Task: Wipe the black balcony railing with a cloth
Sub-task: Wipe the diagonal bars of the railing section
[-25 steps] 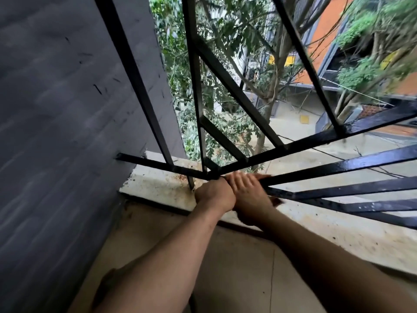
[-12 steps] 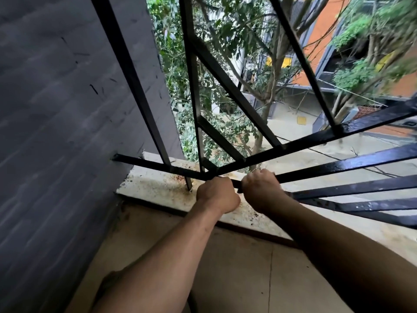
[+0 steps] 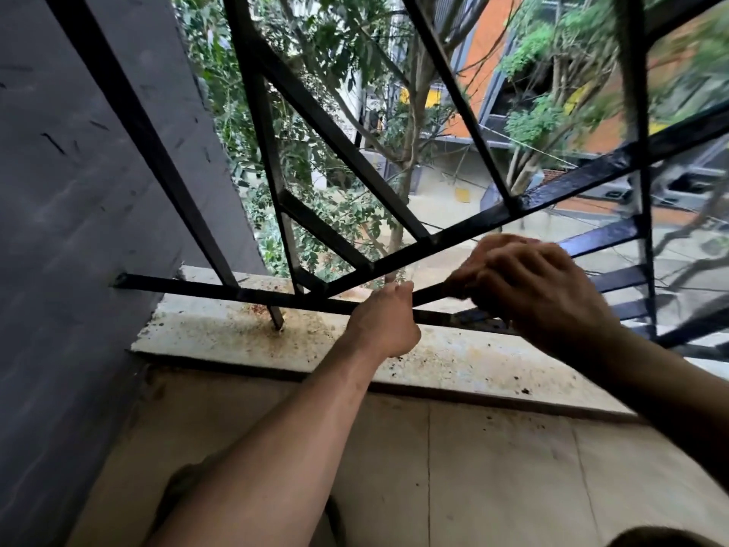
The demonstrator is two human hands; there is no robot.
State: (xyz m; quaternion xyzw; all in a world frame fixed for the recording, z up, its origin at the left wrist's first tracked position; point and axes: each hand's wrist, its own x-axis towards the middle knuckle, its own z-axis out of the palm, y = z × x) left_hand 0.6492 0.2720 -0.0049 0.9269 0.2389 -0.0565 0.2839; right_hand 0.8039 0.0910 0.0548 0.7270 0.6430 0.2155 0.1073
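Railing [image 3: 197, 288] stands on the ledge [image 3: 221, 333], fixed to the grey wall [image 3: 79, 191]. Left hand [image 3: 384, 323] grips its lowest bar in a fist; right hand [image 3: 528, 286], blurred, curls round the next bar.

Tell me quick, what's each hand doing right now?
Left hand: closed, gripping the railing.
Right hand: closed round the railing, though blurred.

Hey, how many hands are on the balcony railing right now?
2. The left hand grips a low bar of the railing, mid-view; the right hand, blurred, curls over a bar just to its right. No cloth shows; one may be hidden in a hand.
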